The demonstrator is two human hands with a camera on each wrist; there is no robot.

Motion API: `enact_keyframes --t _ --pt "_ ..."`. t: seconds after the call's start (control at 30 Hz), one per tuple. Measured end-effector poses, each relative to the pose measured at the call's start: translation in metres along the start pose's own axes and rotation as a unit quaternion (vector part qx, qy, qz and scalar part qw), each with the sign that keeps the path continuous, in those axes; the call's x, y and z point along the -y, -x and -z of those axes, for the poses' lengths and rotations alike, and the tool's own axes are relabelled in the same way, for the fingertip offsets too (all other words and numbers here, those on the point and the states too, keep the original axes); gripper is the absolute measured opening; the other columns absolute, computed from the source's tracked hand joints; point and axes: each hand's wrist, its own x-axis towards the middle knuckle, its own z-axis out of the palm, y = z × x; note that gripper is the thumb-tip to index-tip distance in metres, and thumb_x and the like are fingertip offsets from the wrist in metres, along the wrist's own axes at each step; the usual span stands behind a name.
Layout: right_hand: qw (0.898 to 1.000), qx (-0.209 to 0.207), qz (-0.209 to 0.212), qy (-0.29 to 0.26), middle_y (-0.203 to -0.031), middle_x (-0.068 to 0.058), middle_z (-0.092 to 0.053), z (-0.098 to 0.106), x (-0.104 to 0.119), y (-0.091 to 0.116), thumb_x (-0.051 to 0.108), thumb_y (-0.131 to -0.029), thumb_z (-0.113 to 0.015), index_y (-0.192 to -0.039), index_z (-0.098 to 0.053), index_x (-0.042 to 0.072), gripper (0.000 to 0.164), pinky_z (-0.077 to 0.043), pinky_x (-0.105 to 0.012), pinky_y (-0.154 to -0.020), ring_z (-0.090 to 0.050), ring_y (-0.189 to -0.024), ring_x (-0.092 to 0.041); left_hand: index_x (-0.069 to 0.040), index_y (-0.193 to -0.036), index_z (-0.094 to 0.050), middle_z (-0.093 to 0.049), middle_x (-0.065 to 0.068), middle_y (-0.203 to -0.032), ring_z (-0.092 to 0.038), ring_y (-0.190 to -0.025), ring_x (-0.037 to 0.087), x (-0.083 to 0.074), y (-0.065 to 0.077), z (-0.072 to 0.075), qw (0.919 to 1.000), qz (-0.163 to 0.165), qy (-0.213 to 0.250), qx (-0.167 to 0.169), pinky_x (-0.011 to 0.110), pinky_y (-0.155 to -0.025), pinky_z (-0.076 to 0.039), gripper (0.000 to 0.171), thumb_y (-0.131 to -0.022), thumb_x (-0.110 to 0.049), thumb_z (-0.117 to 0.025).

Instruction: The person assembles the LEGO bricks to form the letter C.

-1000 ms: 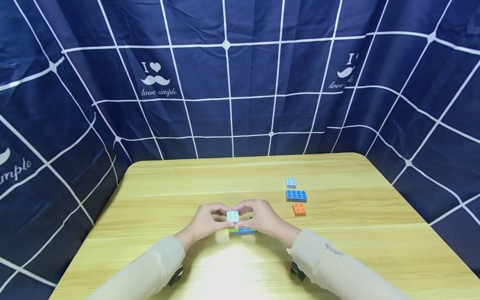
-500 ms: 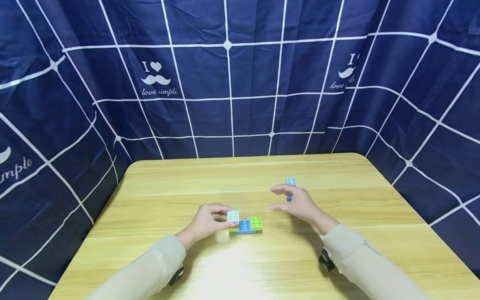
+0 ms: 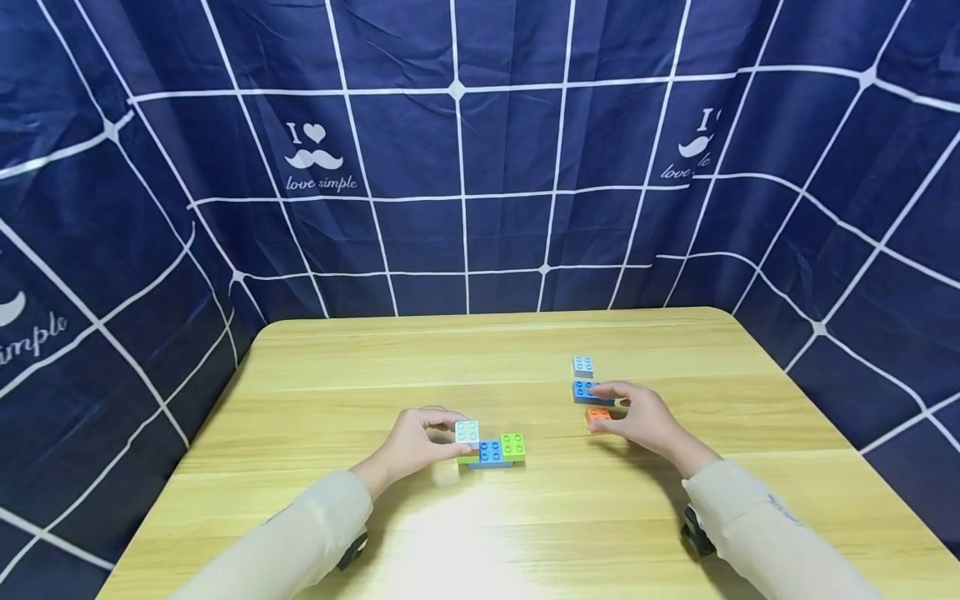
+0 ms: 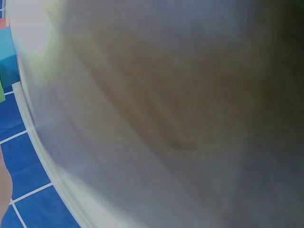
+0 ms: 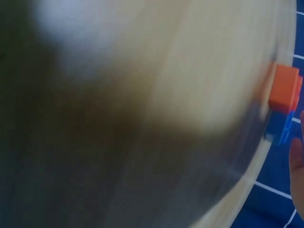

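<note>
In the head view my left hand (image 3: 408,443) pinches a white brick (image 3: 467,432) at the left end of a small brick build. That build has a blue brick (image 3: 490,452) in the middle and a lime green brick (image 3: 513,445) at its right end; more lime green shows beneath the white one. My right hand (image 3: 647,421) reaches around an orange brick (image 3: 597,417), thumb at its near side and fingers apart over the blue eight-stud brick (image 3: 582,392) behind. In the right wrist view the orange brick (image 5: 284,88) stands apart from the fingers (image 5: 297,175).
A light blue four-stud brick (image 3: 582,366) lies behind the blue one. The wooden table (image 3: 360,358) reaches back to a dark blue curtain (image 3: 502,233) with white lines, which also hangs on both sides.
My right hand has left the build and moved right to the orange and blue bricks, uncovering the lime green brick. My left hand stays on the white brick.
</note>
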Motion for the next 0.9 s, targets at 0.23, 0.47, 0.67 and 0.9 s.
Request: enact_keyframes --t 0.23,0.47,0.67,0.9 --pt "1.0 0.022 -0.018 0.006 -0.113 -0.013 -0.065 -0.001 -0.011 0.006 0.024 -0.068 -0.087 -0.118 -0.064 0.004 0.058 -0.049 -0.046 -0.089 -0.059 -0.105 -0.032 0.003 -0.103 -0.07 -0.068 0.012 -0.101 -0.061 -0.091 0.028 -0.002 0.001 0.0 1.0 0.003 -0.004 -0.002 0.046 -0.086 -0.051 0.03 -0.074 -0.001 -0.08" --pt "0.999 0.028 -0.025 0.02 -0.116 -0.016 -0.064 -0.002 -0.016 0.007 0.026 -0.07 -0.086 -0.119 -0.064 0.003 0.058 -0.042 -0.051 -0.095 -0.057 -0.11 -0.036 0.003 -0.103 -0.071 -0.067 0.01 -0.101 -0.061 -0.091 0.027 -0.002 0.001 0.0 0.9999 0.008 -0.007 -0.003 0.043 -0.086 -0.052 0.03 -0.074 -0.001 -0.08" --pt "0.999 0.023 -0.022 0.038 -0.109 -0.012 -0.066 -0.004 -0.018 0.007 0.024 -0.073 -0.083 -0.114 -0.066 0.003 0.049 -0.043 -0.051 -0.093 -0.058 -0.105 -0.034 0.003 -0.102 -0.071 -0.068 0.01 -0.101 -0.061 -0.092 0.027 -0.002 0.0 0.0 0.9999 0.005 -0.011 -0.005 0.043 -0.086 -0.052 0.03 -0.074 -0.002 -0.08" --pt "0.999 0.025 -0.019 0.027 -0.099 -0.006 -0.067 -0.005 -0.012 0.007 0.023 -0.075 -0.082 -0.107 -0.067 0.004 0.04 -0.051 -0.041 -0.08 -0.062 -0.09 -0.023 0.002 -0.102 -0.071 -0.068 0.009 -0.1 -0.061 -0.09 0.025 0.0 0.0 0.001 0.9997 0.001 -0.022 -0.006 0.042 -0.086 -0.052 0.03 -0.074 -0.003 -0.08"
